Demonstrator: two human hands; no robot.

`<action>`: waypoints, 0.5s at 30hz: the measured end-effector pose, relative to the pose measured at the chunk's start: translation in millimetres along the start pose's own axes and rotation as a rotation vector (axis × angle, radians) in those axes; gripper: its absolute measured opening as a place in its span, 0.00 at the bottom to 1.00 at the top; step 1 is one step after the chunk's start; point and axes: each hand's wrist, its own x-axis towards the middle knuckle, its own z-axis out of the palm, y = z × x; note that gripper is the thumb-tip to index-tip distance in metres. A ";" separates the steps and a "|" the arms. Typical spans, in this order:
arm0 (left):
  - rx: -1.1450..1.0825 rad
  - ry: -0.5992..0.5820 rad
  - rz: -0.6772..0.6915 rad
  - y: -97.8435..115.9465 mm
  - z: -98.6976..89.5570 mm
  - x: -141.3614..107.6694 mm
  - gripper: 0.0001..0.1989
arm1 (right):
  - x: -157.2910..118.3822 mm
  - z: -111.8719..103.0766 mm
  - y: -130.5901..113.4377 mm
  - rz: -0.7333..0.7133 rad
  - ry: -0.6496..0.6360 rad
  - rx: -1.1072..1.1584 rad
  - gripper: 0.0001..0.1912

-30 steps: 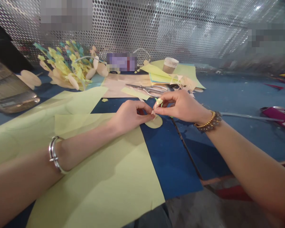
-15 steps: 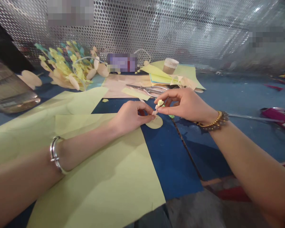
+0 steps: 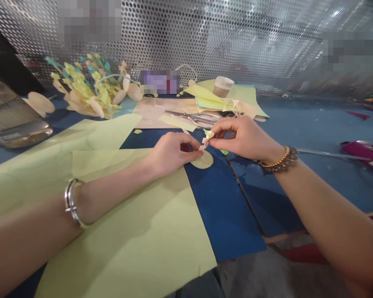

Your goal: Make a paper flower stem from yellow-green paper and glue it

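Between my hands is a small paper flower with a pale yellow head [image 3: 209, 135] and a pale pink paper stem [image 3: 204, 143]. My left hand [image 3: 177, 151] pinches the lower end of the stem between thumb and fingertips. My right hand [image 3: 236, 134] has thumb and index finger closed at the flower's right side, just below the head. Under the left fingertips lies a round yellow paper disc [image 3: 204, 160]; whether it is joined to the stem is hidden. Small green bits [image 3: 224, 152] show behind the right fingers.
Large yellow paper sheets [image 3: 136, 215] cover the left of the blue table [image 3: 224, 207]. Pruning shears [image 3: 199, 119] lie behind my hands. At the back left are many paper flowers [image 3: 93, 89] and a clear container [image 3: 12, 116]; a cup [image 3: 224, 86] and a magenta glue gun [image 3: 365, 155] are further right.
My right fingertips have shifted slightly right and down along the flower, so its head and a green tip show more. My left hand has stayed in place.
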 end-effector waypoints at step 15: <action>-0.005 0.002 0.016 -0.9 0.7 0.6 0.08 | 0.9 2.6 -4.8 -0.035 -0.008 0.004 0.07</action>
